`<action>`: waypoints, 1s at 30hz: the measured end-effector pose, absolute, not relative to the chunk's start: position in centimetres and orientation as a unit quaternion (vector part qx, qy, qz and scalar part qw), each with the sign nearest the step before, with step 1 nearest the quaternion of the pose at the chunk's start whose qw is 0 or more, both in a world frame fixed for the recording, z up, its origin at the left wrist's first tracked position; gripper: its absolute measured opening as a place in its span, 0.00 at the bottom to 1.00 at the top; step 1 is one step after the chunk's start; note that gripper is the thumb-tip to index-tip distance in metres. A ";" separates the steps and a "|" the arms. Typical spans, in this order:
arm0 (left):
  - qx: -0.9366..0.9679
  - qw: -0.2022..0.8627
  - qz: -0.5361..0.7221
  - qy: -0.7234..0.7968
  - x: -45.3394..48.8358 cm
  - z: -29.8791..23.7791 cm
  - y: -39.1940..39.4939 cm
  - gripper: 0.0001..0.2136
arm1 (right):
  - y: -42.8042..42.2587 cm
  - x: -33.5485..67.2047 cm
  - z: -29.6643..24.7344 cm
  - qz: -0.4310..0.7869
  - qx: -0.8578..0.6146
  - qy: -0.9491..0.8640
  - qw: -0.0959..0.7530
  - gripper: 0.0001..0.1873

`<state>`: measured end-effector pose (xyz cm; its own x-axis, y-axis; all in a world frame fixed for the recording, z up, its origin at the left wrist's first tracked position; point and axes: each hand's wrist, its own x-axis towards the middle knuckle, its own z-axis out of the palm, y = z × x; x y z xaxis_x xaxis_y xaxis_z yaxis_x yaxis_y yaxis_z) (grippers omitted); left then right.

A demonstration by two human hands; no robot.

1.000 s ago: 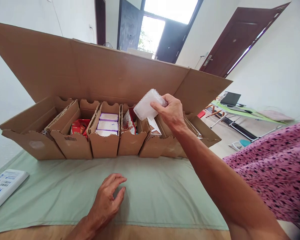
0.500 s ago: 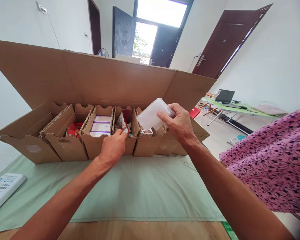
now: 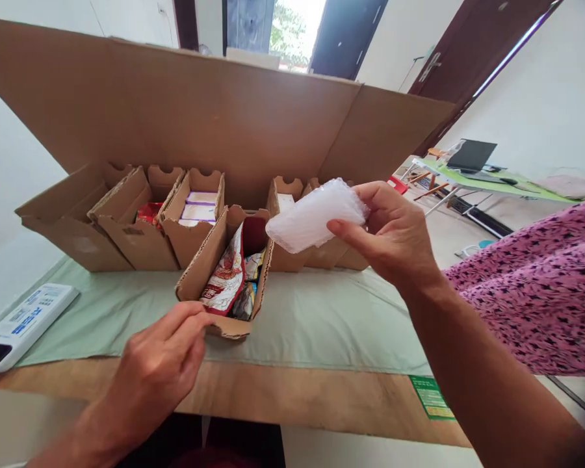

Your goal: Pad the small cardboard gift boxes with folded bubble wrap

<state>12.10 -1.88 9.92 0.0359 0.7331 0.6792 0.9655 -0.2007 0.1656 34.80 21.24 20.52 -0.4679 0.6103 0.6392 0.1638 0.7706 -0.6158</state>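
Observation:
My left hand [image 3: 168, 354] pinches the front edge of a cardboard bin [image 3: 266, 273], which stands forward of the row on the green cloth. Inside that bin are a red and white snack packet [image 3: 227, 276] and several smaller wrapped packets [image 3: 248, 286]. My right hand [image 3: 390, 231] holds a bubble-wrapped package [image 3: 314, 218] between thumb and fingers, raised to the right of the bin. What lies inside the bubble wrap cannot be made out. Behind stand other cardboard bins, one with white and purple boxes [image 3: 197, 212], another with a red packet [image 3: 149, 212].
A tall cardboard panel [image 3: 214, 110] rises behind the bins. On the green cloth [image 3: 312, 318] at left lies a white box-shaped device [image 3: 34, 322]. A green card [image 3: 431, 395] is at the table's front edge. Pink patterned fabric [image 3: 541, 292] hangs at right, near a table with a laptop [image 3: 472, 159].
My left hand has drawn the bin with the snack packets out of the row towards me. My right hand, still holding the bubble-wrapped package, has shifted slightly right. The view has tilted down.

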 end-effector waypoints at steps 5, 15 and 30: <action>-0.682 0.143 -0.372 -0.613 8.4 10.0 -5.8 0.08 | 18.5 33.0 22.1 0.115 -0.101 -0.907 0.392 0.08; -0.670 0.136 -0.424 -0.594 7.7 9.5 -5.5 0.08 | 15.1 22.7 22.8 -0.177 -0.075 -0.969 -0.154 0.13; -0.548 0.171 -0.543 -0.613 9.0 5.4 -8.2 0.24 | 16.2 27.8 22.0 0.125 -0.139 -0.978 0.090 0.13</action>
